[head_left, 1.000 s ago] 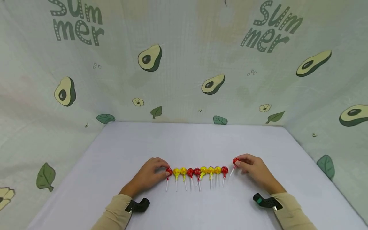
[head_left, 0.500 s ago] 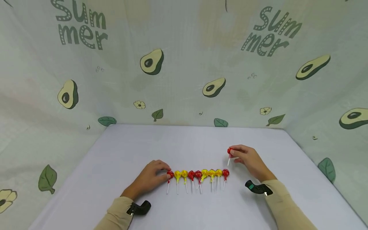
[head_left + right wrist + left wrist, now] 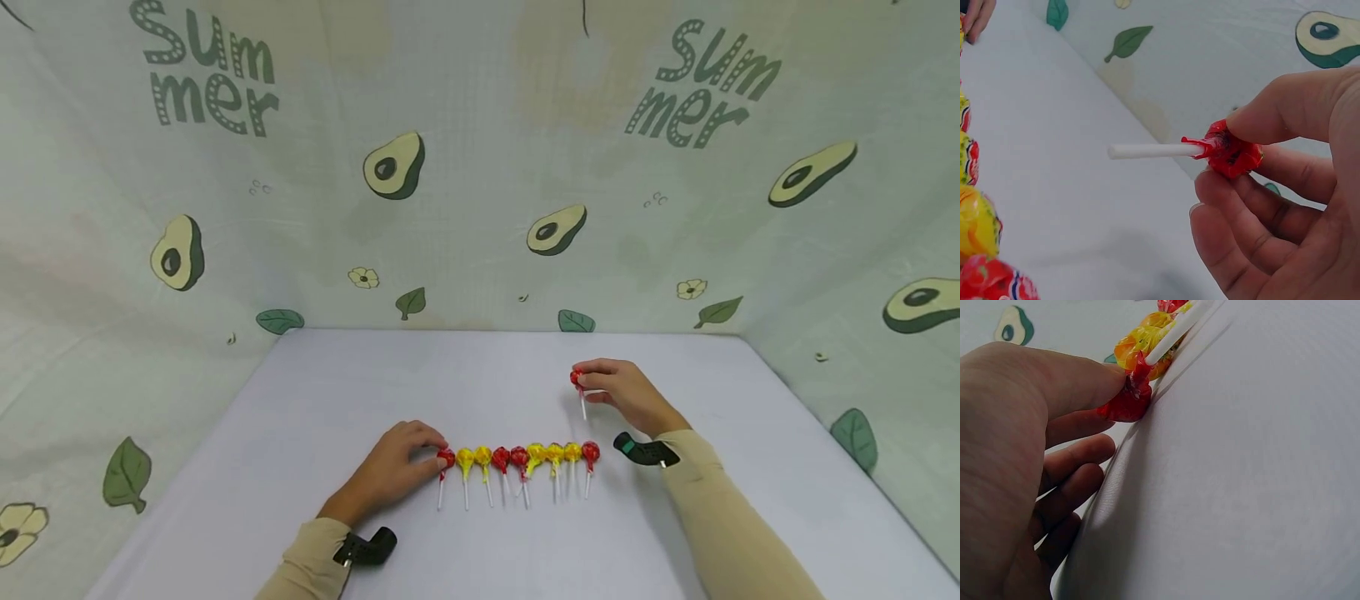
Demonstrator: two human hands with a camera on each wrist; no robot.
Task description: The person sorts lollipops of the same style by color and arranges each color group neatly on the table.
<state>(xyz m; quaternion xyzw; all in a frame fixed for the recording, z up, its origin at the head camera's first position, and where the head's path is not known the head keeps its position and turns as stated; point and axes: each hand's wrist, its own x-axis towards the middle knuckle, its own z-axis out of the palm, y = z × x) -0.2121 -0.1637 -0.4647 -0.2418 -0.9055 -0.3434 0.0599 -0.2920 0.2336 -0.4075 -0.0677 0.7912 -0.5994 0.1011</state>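
Side by side on the white table lies a row of red and yellow wrapped lollipops, sticks toward the person; a yellow lollipop (image 3: 465, 460) is second from the left. My left hand (image 3: 393, 467) pinches the head of the red lollipop (image 3: 1130, 400) at the row's left end, between thumb and finger. Above the table, behind the row's right part, my right hand (image 3: 626, 392) holds another red lollipop (image 3: 1232, 150) by its head, its white stick pointing free. At the row's right end lies a red lollipop (image 3: 591, 452) that no hand touches.
The white tabletop (image 3: 360, 375) extends behind and in front of the row. A cloth backdrop (image 3: 465, 167) printed with avocados and leaves rises at the back and sides. Each wrist wears a black strap device, such as the right wrist device (image 3: 645, 450).
My right hand has lifted its red lollipop from beside the row's right end and carried it back and to the left. The left hand keeps its pinch at the left end.
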